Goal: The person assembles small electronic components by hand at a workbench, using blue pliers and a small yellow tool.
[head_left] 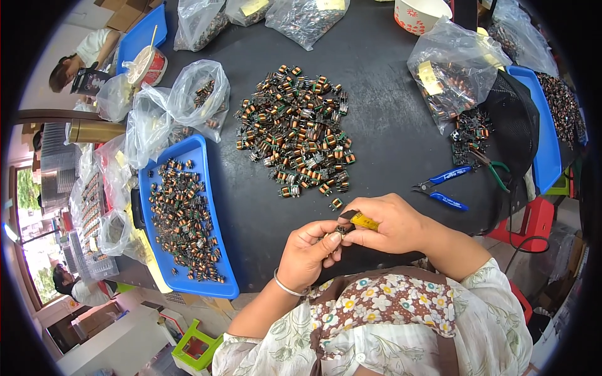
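My left hand, with a pale bangle at its wrist, pinches a small wire-wound coil part near the table's front edge. My right hand grips a short tool with a yellow-wrapped handle and a dark, blade-like tip. That tip touches or nearly touches the part; fingers hide most of it. One loose coil lies just beyond my hands. Farther off spreads a big heap of copper-and-black coils.
At left, a blue tray holds many coils. Blue-handled cutters and green-handled pliers lie at right beside a black mesh item. Plastic bags of parts and a paper bowl stand farther back. Other people are at left.
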{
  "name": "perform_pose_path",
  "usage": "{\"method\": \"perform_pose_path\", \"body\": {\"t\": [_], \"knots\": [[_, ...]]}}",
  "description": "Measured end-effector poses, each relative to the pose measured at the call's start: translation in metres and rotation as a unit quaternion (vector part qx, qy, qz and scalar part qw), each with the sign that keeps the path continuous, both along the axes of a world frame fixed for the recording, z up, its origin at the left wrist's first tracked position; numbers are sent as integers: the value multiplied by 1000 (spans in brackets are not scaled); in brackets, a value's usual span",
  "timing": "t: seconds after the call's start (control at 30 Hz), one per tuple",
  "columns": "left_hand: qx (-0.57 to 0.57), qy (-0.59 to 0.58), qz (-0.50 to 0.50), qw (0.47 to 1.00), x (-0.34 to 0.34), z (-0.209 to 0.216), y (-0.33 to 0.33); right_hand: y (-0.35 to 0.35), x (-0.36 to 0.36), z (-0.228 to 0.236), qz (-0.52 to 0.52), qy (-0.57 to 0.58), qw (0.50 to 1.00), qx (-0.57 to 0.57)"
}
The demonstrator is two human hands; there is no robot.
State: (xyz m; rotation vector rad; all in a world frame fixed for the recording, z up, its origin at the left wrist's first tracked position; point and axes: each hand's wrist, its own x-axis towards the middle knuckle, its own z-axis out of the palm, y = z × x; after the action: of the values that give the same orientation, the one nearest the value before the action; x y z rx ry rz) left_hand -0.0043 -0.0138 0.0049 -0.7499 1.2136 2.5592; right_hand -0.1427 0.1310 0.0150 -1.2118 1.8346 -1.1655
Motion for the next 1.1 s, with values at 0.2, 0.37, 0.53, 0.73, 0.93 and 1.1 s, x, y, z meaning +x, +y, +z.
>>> {"method": "perform_pose_path", "body": {"t": [0.2,0.37,0.53,0.73,0.93,1.1], "knots": [[11,-5,3,1000,0,1,0,0,-1,2,-19,15,1000,-18],[-26,-10,13,1000,1,4,-1,2,-1,6,-20,87,996,18],[-101,-15,21,995,-1,5,-1,3,2,2,-6,142,990,4],[-145,0,27,989,-2,9,1,3,4,4,-9,181,983,15],[-231,15,27,972,-3,9,6,2,7,6,6,184,982,48],[-243,27,19,969,0,5,6,3,1,11,57,131,986,83]]}}
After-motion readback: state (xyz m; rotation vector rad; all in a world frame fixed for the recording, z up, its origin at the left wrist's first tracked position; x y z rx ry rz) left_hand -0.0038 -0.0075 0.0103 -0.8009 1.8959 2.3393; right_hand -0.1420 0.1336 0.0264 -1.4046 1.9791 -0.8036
